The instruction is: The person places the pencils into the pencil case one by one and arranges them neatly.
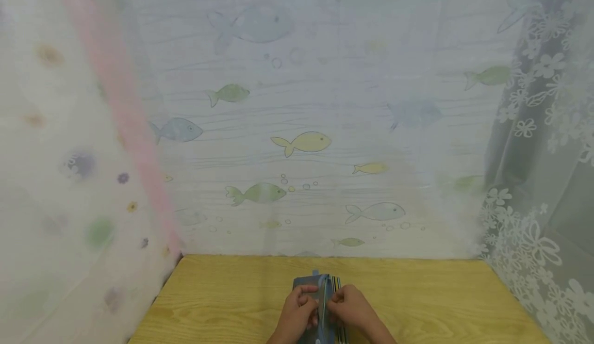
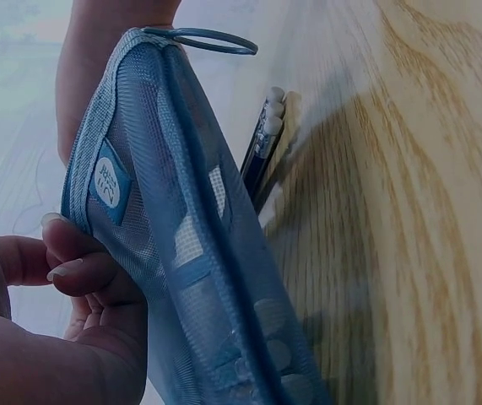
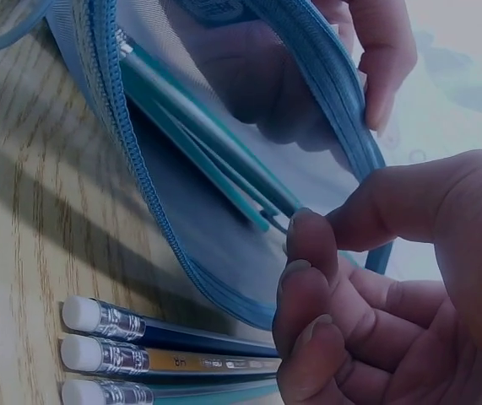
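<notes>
A blue mesh pencil case (image 1: 308,282) stands on the table with its zipper open. My left hand (image 1: 299,310) grips it by its left side, fingers curled against the mesh (image 2: 118,160) near a small round label (image 2: 111,183). Inside lie teal pencils (image 3: 215,139), slanting along the mesh wall. At the zipper opening (image 3: 152,202) is my right hand (image 1: 352,308). Its thumb and forefinger pinch at the near end of a teal pencil, partly hidden behind the fingertips (image 3: 308,236). More pencils (image 3: 190,361) with white erasers lie on the table just right of the case.
The wood-grain table (image 1: 223,297) reaches back to a pale sheet (image 1: 306,168) printed with fish. Flower-patterned curtains (image 1: 547,220) hang at the right, and a floral sheet (image 1: 69,179) with a pink band hangs at the left. A loop strap (image 2: 215,40) sticks out from the case's end.
</notes>
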Action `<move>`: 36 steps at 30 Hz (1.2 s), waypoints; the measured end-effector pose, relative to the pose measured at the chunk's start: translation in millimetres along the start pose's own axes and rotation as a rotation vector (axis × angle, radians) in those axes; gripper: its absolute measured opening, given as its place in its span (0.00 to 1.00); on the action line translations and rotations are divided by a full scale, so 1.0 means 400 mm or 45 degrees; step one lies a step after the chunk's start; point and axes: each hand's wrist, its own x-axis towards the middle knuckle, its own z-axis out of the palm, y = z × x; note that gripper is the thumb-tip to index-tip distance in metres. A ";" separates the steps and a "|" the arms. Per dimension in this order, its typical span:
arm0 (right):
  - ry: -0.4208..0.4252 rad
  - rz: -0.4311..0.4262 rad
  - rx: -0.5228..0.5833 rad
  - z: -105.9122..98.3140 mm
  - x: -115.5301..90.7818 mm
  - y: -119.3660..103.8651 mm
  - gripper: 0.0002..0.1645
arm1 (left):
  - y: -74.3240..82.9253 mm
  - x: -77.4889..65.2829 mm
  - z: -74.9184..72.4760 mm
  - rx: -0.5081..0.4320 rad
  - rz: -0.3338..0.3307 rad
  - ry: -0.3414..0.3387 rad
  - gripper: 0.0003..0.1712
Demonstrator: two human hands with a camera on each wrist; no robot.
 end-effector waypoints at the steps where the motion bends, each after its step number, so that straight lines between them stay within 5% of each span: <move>1: -0.003 -0.007 0.008 0.000 0.001 0.001 0.10 | 0.000 0.001 0.000 0.001 -0.001 0.000 0.21; 14: 0.007 -0.076 -0.027 -0.004 0.002 0.001 0.08 | 0.010 -0.001 0.001 0.038 0.019 0.012 0.22; 36: 0.295 -0.131 -0.308 -0.028 -0.032 0.056 0.03 | 0.007 -0.008 -0.007 0.015 0.027 -0.013 0.21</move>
